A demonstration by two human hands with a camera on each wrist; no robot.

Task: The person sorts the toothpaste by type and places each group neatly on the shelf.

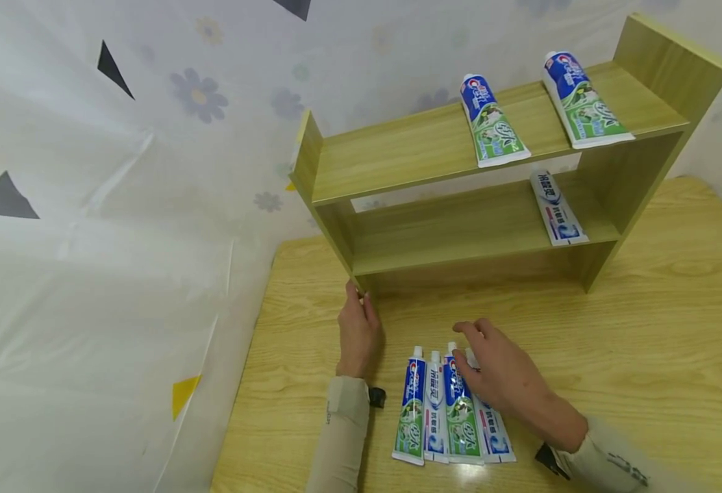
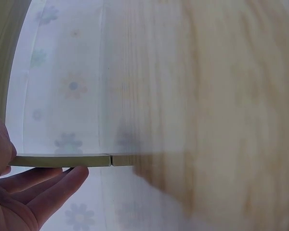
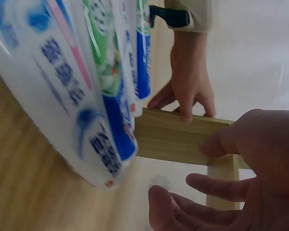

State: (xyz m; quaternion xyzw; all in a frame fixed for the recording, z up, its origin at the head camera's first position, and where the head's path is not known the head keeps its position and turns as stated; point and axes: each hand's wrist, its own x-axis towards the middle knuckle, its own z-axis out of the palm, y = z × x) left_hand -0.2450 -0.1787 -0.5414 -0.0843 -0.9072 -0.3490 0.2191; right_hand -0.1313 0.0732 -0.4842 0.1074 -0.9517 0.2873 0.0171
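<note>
My left hand (image 1: 359, 339) grips the lower front corner of a wooden two-tier shelf (image 1: 392, 154). In the left wrist view, thumb and fingers lie on opposite sides of the panel edge (image 2: 62, 161). Over the table, my right hand (image 1: 512, 373) hovers above the right end of a row of toothpaste tubes, fingers loosely bent and holding nothing. From left to right lie a blue-green Crest tube (image 1: 412, 411), a white tube (image 1: 435, 414), another Crest tube (image 1: 462, 418) and a white tube (image 1: 495, 431) partly hidden by that hand. The right wrist view shows the fingers (image 3: 216, 187) apart from the tubes.
Two Crest toothpaste tubes (image 1: 495, 123) (image 1: 586, 103) lie on the upper tier, towards the right. A white toothpaste tube (image 1: 558, 209) lies on the lower tier's right side. Flower-patterned sheeting (image 1: 213, 150) covers the wall behind and left of the wooden table (image 1: 663, 342).
</note>
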